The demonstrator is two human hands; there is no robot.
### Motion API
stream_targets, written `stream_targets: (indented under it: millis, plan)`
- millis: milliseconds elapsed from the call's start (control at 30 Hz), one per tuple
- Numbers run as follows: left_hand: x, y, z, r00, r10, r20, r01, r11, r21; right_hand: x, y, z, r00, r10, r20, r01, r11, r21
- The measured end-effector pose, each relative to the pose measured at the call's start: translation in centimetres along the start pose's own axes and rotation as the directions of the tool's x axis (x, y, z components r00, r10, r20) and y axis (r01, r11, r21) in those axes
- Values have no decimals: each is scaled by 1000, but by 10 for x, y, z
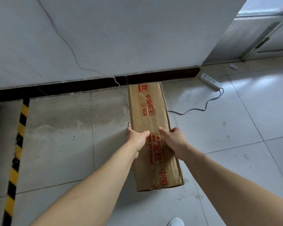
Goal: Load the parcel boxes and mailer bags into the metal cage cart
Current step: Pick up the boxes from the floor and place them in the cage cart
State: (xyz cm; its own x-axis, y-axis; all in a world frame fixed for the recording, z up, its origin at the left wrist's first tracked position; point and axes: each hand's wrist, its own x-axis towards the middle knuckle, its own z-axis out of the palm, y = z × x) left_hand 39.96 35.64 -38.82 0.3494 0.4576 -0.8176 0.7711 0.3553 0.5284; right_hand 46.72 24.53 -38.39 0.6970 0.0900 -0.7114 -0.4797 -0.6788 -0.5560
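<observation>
A long brown cardboard parcel box (149, 108) with red printed lettering and clear tape lies on the tiled floor, its far end against the black skirting of the wall. My left hand (135, 135) grips its left edge, thumb lying over the top face. My right hand (171, 137) grips the right edge the same way, fingers wrapped down the side. Both hands hold the box around its middle. No cage cart or mailer bag is in view.
A white power strip (211, 81) with a grey cable (203, 108) lies on the floor right of the box. A yellow-black hazard stripe (17, 147) runs along a step at the left. My white shoe (176, 221) shows at the bottom. A doorway stands at the upper right.
</observation>
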Motion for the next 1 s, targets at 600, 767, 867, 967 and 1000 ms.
stream_targets:
  millis: [600, 767, 867, 967, 1000]
  plan:
    - [-369, 171, -283, 846, 463, -266, -494, 867, -63, -407, -274, -31, 874, -471, -123, 485, 861, 152]
    - [-449, 150, -355, 734, 448, -510, -566, 819, -96, -493, -304, -3, 750, -661, 38, 649, 745, 155]
    - [-487, 127, -396, 659, 387, -645, -580, 807, -110, -540, -314, 25, 664, -731, 157, 712, 682, 166]
    - [-519, 97, -438, 585, 299, -754, -583, 801, -135, -587, -318, 60, 576, -773, 266, 756, 627, 188]
    - [-532, 83, -452, 569, 263, -779, -583, 797, -157, -605, -316, 74, 545, -782, 303, 768, 610, 195]
